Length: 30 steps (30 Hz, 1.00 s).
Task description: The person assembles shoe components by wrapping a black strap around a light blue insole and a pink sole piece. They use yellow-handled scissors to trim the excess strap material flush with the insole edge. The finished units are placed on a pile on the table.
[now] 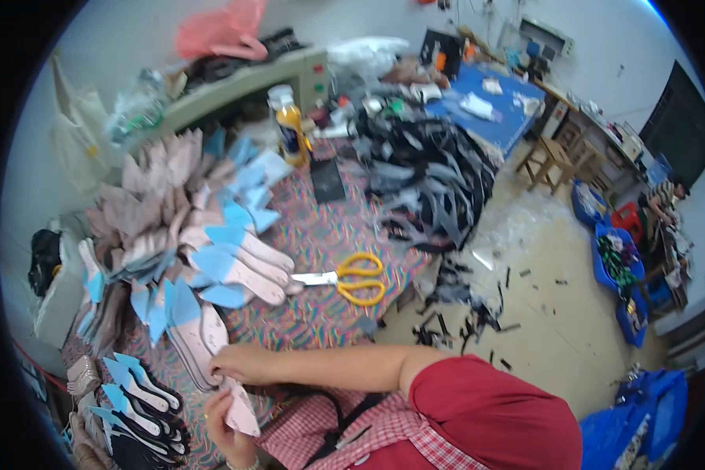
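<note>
My left hand (225, 427) is closed on a pale pink insole piece (243, 413) near the table's front edge. My right hand (235, 365) reaches across from the right, its bent fingers pinched at the upper end of that piece; the fingertips are partly hidden. Just beyond the right hand lies a stack of long pale insoles (200, 338) with light blue pointed ends. More such insoles (251, 262) are fanned out farther back. Yellow-handled scissors (359, 279) rest on the patterned table cover (321, 317), blades pointing left toward the insoles.
Grey-pink pieces (145, 184) are heaped at the left; black-edged insoles (137, 407) lie front left. A bottle of yellow liquid (291, 129) stands at the back beside a heap of black strips (423, 172). Scraps (454, 313) litter the floor. A person (664, 202) sits far right near blue baskets (615, 262).
</note>
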Motion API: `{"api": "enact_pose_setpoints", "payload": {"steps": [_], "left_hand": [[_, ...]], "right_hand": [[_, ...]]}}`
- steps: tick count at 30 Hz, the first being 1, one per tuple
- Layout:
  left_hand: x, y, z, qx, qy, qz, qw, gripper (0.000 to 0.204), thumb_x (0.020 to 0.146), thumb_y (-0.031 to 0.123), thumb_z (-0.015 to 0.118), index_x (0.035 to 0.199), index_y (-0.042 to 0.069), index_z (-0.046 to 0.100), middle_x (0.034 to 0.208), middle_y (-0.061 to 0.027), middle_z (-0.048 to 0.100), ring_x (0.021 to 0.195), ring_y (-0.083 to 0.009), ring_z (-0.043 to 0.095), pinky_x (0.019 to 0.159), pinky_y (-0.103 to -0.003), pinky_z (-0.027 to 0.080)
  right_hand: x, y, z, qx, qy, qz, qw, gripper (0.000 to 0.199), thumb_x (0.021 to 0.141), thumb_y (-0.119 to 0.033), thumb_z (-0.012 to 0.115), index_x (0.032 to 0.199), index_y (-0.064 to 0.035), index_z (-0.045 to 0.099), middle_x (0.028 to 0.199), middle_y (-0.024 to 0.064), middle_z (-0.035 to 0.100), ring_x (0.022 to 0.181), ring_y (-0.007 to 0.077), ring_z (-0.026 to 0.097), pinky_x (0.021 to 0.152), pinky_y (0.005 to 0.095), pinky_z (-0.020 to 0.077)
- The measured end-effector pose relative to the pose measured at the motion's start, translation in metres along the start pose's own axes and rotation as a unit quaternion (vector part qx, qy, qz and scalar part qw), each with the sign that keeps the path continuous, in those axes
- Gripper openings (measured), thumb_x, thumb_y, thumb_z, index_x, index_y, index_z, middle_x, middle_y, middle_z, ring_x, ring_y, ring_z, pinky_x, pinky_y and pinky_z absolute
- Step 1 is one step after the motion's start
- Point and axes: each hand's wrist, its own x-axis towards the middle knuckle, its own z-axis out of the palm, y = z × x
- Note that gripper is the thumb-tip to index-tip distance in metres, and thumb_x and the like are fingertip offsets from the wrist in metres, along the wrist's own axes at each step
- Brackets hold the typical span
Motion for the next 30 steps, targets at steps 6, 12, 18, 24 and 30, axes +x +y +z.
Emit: {"api": "enact_pose_setpoints", "payload": {"steps": [6,12,18,24,30], "left_hand": [[-0.024,-0.002,-0.011,0.062,0.014,0.033,0.997,0.027,0.090,0.012,0.057,0.112,-0.003,0.050,0.111,-0.0220,0.060,0.101,-0.0346,0.059,0.090,-0.043,0.049],[-0.006,-0.012,-0.019,0.153,-0.082,-0.102,0.979,0.025,0.095,0.015,0.052,0.108,-0.006,0.054,0.102,-0.0154,0.061,0.089,-0.0215,0.060,0.081,-0.033,0.050],[-0.012,0.022,-0.061,-0.434,-0.020,0.002,0.901,0.038,0.092,0.025,0.058,0.120,0.001,0.050,0.096,-0.0099,0.064,0.075,-0.0210,0.061,0.071,-0.032,0.053],[-0.061,-0.049,-0.095,-0.060,-0.010,0.093,0.994,0.041,0.090,0.014,0.059,0.123,-0.005,0.043,0.092,-0.0138,0.064,0.062,-0.0167,0.057,0.061,-0.026,0.050],[-0.043,-0.052,-0.050,-0.262,-0.128,-0.207,0.934,0.042,0.098,0.030,0.045,0.118,-0.007,0.049,0.102,-0.0213,0.065,0.074,-0.0187,0.064,0.074,-0.030,0.052]], "right_hand": [[-0.008,0.021,0.055,-0.106,0.006,-0.024,0.994,0.014,0.074,-0.021,0.062,0.083,-0.0100,0.065,0.072,0.0121,0.065,0.070,0.0340,0.065,0.058,0.0462,0.0500],[-0.010,0.023,0.033,-0.114,0.038,-0.016,0.993,0.012,0.076,-0.016,0.060,0.082,-0.0068,0.062,0.075,0.0128,0.065,0.074,0.0322,0.064,0.060,0.0443,0.0500],[0.003,0.026,0.048,-0.095,0.026,-0.001,0.995,0.013,0.078,-0.018,0.061,0.084,-0.0066,0.063,0.072,0.0127,0.065,0.070,0.0326,0.064,0.061,0.0444,0.0493],[-0.046,-0.089,-0.031,0.212,0.068,0.092,0.971,0.013,0.085,-0.014,0.056,0.090,-0.0033,0.062,0.074,0.0099,0.068,0.070,0.0244,0.066,0.061,0.0368,0.0501],[-0.095,-0.129,-0.047,0.327,0.032,0.057,0.943,0.014,0.085,-0.010,0.057,0.092,0.0026,0.058,0.074,0.0076,0.068,0.069,0.0151,0.066,0.061,0.0294,0.0500]]}}
